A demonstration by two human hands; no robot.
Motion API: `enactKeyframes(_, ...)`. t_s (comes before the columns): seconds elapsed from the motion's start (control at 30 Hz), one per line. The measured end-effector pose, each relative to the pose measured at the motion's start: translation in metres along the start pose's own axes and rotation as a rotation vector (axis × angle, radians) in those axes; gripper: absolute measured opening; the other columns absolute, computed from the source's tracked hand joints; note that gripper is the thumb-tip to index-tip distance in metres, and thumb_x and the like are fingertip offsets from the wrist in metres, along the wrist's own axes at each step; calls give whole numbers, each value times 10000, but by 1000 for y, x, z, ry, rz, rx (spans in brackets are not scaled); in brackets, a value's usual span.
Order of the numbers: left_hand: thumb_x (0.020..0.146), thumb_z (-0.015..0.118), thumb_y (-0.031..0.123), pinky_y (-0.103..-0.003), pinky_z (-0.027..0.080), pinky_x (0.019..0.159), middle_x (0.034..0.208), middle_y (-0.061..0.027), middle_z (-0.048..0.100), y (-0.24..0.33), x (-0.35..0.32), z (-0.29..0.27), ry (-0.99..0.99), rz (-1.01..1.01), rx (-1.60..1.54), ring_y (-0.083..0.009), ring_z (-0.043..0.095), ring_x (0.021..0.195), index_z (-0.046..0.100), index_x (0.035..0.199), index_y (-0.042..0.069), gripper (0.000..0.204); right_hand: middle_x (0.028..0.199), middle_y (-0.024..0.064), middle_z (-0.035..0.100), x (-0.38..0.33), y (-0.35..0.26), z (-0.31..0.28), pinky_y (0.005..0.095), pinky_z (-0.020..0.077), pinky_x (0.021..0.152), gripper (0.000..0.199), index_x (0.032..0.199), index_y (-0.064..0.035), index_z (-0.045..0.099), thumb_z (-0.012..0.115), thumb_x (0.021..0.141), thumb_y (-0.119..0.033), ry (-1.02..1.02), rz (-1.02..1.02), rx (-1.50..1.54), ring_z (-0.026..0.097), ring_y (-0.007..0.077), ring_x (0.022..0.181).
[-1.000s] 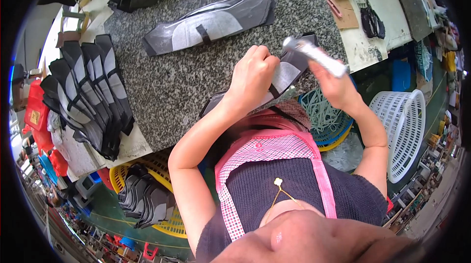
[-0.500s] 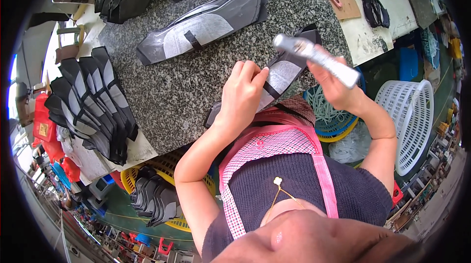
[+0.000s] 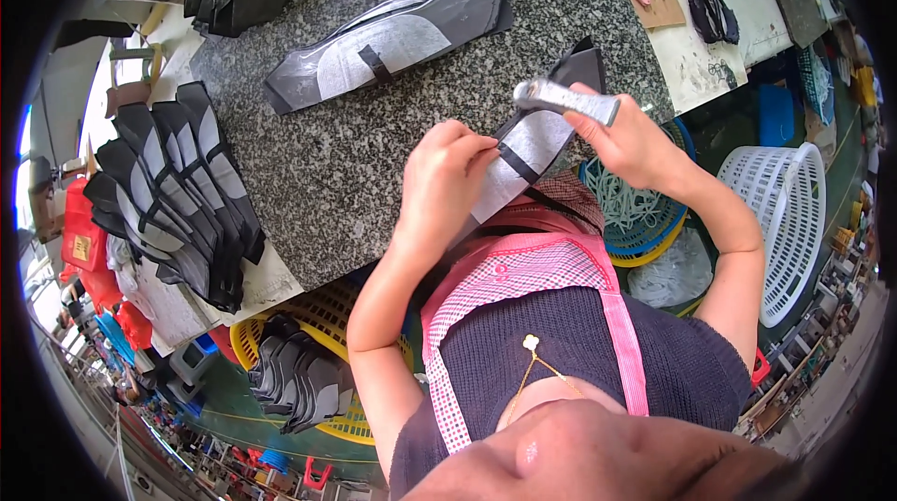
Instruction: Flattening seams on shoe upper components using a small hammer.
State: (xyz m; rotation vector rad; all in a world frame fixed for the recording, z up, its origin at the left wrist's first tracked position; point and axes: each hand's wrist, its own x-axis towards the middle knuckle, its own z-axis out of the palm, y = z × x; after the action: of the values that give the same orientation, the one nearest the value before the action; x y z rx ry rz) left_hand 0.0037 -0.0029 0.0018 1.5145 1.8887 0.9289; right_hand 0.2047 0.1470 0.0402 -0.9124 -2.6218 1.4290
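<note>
A speckled grey granite bench (image 3: pixel 374 183) fills the upper centre of the frame in a crowded workshop. Nearest, at centre, the left hand (image 3: pixel 447 174) pinches the edge of a black-and-grey fabric panel (image 3: pixel 533 150), apparently holding it taut. The right hand (image 3: pixel 635 141) has its grip wrapped round a silver metal tool (image 3: pixel 565 99) laid against the panel's upper end. Farther up lies a similar flat panel (image 3: pixel 392 34); at left a fanned stack of panels (image 3: pixel 182 193). A white plastic basket (image 3: pixel 794 211) stands at right.

Two hands (image 3: pixel 448 174) (image 3: pixel 631 141), one tool (image 3: pixel 565 101), one white basket (image 3: pixel 794 221), one yellow basket (image 3: pixel 322 319), one granite table (image 3: pixel 364 174).
</note>
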Motion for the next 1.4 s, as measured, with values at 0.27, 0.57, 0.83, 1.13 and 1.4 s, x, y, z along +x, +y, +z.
enactKeyframes(0.27, 730, 710, -24, -367, 517, 670, 835, -85, 596, -1, -13, 17, 112, 268, 250, -258, 595, 776, 705, 922, 7, 195, 696, 165, 574, -4, -2, 6, 394, 449, 578, 187, 1080, 26, 550, 547, 981, -132, -94, -59, 19, 585, 326, 652)
enactKeyframes(0.57, 754, 759, 46, -387, 507, 717, 812, -81, 648, -5, -12, 4, 108, 146, 104, -263, 614, 789, 715, 844, 19, 103, 759, 281, 620, -11, -5, 32, 539, 494, 654, 234, 1129, -2, 534, 524, 913, -88, -98, -135, -104, 622, 485, 756)
enactKeyframes(0.83, 763, 713, 89, -372, 460, 730, 842, -52, 619, -5, -35, 8, 118, 380, 462, -243, 567, 860, 708, 917, 35, 163, 685, 139, 594, -11, -14, 32, 373, 456, 596, 228, 1179, 6, 570, 552, 971, -85, 22, -136, 136, 613, 227, 618)
enactKeyframes(1.13, 745, 678, 88, -368, 454, 735, 865, -58, 609, -12, -50, -1, 62, 307, 384, -244, 561, 867, 700, 963, 34, 225, 745, 216, 606, -2, -32, 25, 431, 482, 601, 243, 1132, 26, 549, 572, 919, -89, -31, -124, 71, 629, 416, 701)
enactKeyframes(1.4, 744, 653, 104, -376, 431, 742, 899, -73, 616, -15, -52, -24, -85, 93, 222, -247, 558, 895, 695, 986, 20, 260, 771, 238, 637, -2, -35, 34, 543, 485, 655, 165, 1007, 6, 519, 579, 880, -81, -235, -75, -90, 627, 471, 795)
